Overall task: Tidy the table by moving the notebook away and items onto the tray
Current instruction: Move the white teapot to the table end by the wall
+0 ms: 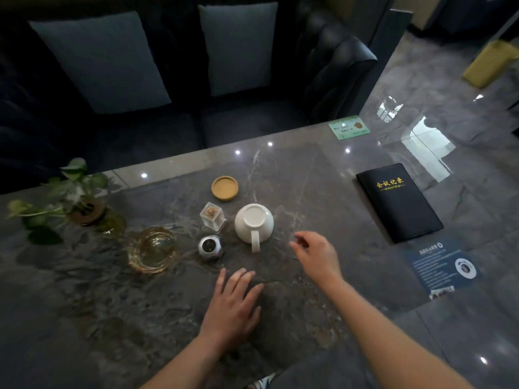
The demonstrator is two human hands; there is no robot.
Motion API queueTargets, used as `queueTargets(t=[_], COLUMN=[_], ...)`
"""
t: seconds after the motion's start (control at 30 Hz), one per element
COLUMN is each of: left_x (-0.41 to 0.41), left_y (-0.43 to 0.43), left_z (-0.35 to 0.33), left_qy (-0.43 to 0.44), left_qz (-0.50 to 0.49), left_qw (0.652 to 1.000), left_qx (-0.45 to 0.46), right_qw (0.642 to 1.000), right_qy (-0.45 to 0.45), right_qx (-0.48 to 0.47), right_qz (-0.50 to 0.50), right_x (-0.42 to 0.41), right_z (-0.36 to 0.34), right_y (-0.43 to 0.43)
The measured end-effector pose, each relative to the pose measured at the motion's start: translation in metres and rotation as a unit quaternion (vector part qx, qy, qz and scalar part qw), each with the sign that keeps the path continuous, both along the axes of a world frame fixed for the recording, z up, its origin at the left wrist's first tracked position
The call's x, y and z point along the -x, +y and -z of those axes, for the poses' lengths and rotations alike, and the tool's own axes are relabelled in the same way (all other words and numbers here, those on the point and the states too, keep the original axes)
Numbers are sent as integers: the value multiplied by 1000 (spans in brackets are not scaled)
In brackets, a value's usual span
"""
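Observation:
A black notebook [398,202] with gold lettering lies on the right part of the table, apart from both hands. In the middle stands a white cup [254,223] upside down, handle toward me. Around it sit a round wooden coaster [224,188], a small clear toothpick box [212,216] and a silver faceted holder [210,247]. A dark stone-patterned slab [168,290] lies under these items. My right hand [316,254] hovers just right of the cup, fingers apart, holding nothing. My left hand [234,301] rests flat on the slab below the cup, empty.
An amber glass ashtray [153,248] and a potted plant in a green glass vase [84,211] stand at the left. A blue printed card [441,266] and a green card [349,127] lie on the right side. A dark sofa with grey cushions [101,60] faces the far edge.

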State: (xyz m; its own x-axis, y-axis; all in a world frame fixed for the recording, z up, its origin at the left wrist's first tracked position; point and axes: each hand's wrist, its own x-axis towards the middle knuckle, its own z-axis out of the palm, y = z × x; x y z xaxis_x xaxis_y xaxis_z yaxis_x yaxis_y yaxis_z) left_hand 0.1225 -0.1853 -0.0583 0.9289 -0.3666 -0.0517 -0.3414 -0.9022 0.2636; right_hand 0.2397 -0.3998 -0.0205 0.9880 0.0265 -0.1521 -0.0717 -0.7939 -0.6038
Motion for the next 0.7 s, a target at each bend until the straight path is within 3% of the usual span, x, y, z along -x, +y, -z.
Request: queueTargets(t=[0.1, 0.23, 0.37, 0.57, 0.7], left_x=[24, 46, 54, 56, 56], left_y=[56, 112, 128, 129, 130], left_z=[5, 10, 21, 27, 29], left_qy=[-10, 60, 91, 61, 56], left_qz=[-73, -153, -144, -147, -148], left_qw=[997, 985, 984, 987, 987], left_qx=[-23, -55, -57, -28, -23], right_qw=[999, 998, 995, 991, 983], right_qy=[26, 50, 47, 26, 18], right_qx=[-38, -18, 20, 53, 8], right_qz=[11, 37, 90, 121, 181], right_x=[13, 15, 11, 4, -2], right_z=[-4, -7, -6, -6, -12], right_y=[45, 88, 106, 116, 107])
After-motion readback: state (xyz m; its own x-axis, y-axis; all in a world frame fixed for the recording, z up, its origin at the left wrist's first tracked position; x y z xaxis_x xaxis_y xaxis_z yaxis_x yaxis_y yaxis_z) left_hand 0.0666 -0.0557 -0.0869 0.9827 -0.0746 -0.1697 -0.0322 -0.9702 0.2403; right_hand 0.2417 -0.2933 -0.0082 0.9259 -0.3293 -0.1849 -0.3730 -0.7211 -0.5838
